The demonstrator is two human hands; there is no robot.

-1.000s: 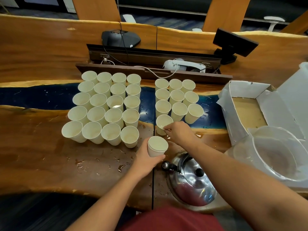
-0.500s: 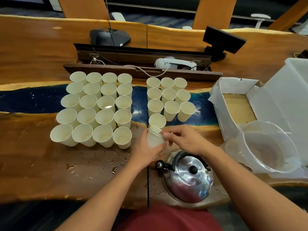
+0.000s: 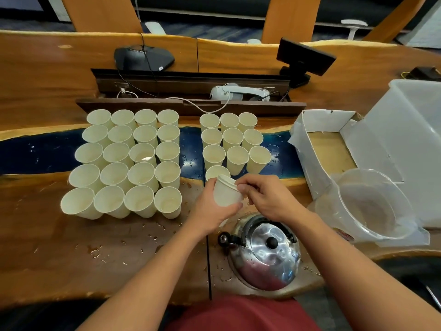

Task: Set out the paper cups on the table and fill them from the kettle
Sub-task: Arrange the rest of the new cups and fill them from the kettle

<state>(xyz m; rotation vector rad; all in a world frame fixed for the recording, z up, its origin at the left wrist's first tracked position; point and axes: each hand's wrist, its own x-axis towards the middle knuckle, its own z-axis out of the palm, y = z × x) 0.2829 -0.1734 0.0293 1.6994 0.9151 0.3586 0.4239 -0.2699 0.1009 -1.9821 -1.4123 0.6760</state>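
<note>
Gripping cup stack (image 3: 225, 193) in left hand (image 3: 210, 207), right hand (image 3: 267, 198) pinching its rim

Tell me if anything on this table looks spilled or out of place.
Yes: water droplets lie scattered on the wooden table in front of the left block of white paper cups, and more beside the steel kettle. The cups stand upright.

I note two blocks of paper cups on the bench (image 3: 47, 235): the larger block (image 3: 128, 161) left, the smaller block (image 3: 232, 142) right. The kettle (image 3: 267, 254) stands nearest me; an open box (image 3: 319, 120) lies right.
</note>
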